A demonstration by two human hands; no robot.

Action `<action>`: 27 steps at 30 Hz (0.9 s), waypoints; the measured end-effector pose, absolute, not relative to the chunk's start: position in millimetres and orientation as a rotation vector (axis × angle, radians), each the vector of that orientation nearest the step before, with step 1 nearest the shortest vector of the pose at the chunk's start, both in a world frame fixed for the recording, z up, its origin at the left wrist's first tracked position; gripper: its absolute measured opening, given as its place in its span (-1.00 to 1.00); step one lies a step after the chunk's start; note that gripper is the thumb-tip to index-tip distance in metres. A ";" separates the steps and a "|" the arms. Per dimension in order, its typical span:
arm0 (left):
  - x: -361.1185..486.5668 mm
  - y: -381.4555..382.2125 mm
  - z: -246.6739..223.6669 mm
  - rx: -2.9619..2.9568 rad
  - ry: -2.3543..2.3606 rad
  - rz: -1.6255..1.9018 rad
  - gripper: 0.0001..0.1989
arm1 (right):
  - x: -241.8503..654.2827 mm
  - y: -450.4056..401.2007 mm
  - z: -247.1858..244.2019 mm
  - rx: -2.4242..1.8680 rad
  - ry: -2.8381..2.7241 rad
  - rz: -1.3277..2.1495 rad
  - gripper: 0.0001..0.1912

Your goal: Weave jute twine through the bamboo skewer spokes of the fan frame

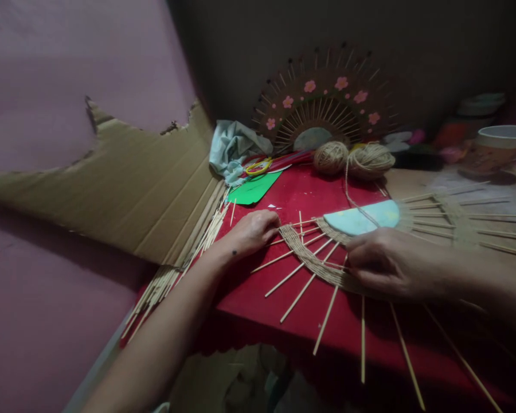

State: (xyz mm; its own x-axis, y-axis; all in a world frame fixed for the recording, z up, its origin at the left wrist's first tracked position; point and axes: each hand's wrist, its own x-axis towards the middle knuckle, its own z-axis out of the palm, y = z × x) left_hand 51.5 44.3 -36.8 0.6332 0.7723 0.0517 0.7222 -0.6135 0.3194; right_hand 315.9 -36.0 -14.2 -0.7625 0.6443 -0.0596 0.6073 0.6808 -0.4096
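A half-round frame of thin sticks (298,297) fans out over the red cloth, with a woven twine band (312,261) across the sticks. At its centre lies a pale blue half-disc (361,217). My left hand (255,230) pinches the band's left end and a stick there. Over the band's middle, my right hand (382,261) is closed on a strand of twine, just below the half-disc. From the balls of twine (330,158) a strand runs down across the half-disc towards my right hand. My right fingertips are partly hidden.
Loose sticks (159,287) lie along the left edge beside torn cardboard (141,189). Behind are a green sheet (255,188), yellow-handled scissors (258,167), a crumpled cloth (234,148) and a finished fan with pink flowers (322,94). A cup (494,150) stands at the right.
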 end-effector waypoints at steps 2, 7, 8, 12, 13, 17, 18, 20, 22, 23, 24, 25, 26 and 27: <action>53.0 45.0 -38.5 2.678 1.190 0.259 -0.89 | 316.9 -35.8 -15.8 -1.065 -2.789 0.614 -0.74; 55.4 42.5 -42.3 2.824 1.203 0.290 -0.86 | 318.9 -38.0 -14.2 -1.090 -2.779 0.555 -0.75; 55.7 41.6 -42.8 2.834 1.212 0.299 -0.86 | 319.4 -38.6 -13.3 -1.113 -2.764 0.518 -0.76; 56.1 39.2 -44.6 2.814 1.226 0.354 -0.87 | 322.0 -40.9 -12.0 -1.162 -2.679 0.378 -0.75; 55.9 39.3 -45.1 2.802 1.219 0.373 -0.88 | 322.5 -41.4 -12.4 -1.160 -2.680 0.361 -0.75; 52.9 41.3 -46.1 2.717 1.163 0.446 -0.93 | 322.8 -43.0 -14.1 -1.144 -2.711 0.263 -0.75; 51.9 41.3 -45.4 2.686 1.151 0.470 -0.94 | 322.6 -43.2 -14.3 -1.139 -2.711 0.260 -0.73; 50.3 39.0 -42.0 2.626 1.124 0.537 -0.94 | 322.1 -43.3 -14.1 -1.140 -2.717 0.303 -0.72; 50.5 33.4 -35.9 2.563 1.063 0.603 -0.90 | 321.8 -42.9 -13.6 -1.140 -2.724 0.364 -0.74; 51.5 29.6 -32.3 2.527 1.015 0.616 -0.88 | 321.7 -42.6 -13.4 -1.136 -2.725 0.376 -0.74; 53.2 25.5 -28.9 2.490 0.959 0.605 -0.86 | 321.8 -42.2 -13.4 -1.130 -2.722 0.375 -0.75; 55.5 21.6 -25.8 2.457 0.905 0.575 -0.86 | 321.9 -41.8 -13.6 -1.116 -2.719 0.373 -0.75; 58.2 18.1 -23.5 2.436 0.861 0.532 -0.85 | 322.2 -41.3 -14.1 -1.103 -2.713 0.369 -0.76; 60.9 15.5 -22.2 2.432 0.833 0.485 -0.86 | 322.4 -40.8 -14.8 -1.091 -2.708 0.370 -0.77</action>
State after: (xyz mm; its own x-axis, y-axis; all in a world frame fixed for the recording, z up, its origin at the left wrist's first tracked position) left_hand 60.9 15.5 -22.2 0.7468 0.6451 0.1617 0.4593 -0.6761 0.5761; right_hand 322.4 -40.8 -14.8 -0.7082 0.7004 0.0895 0.6507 0.6966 -0.3023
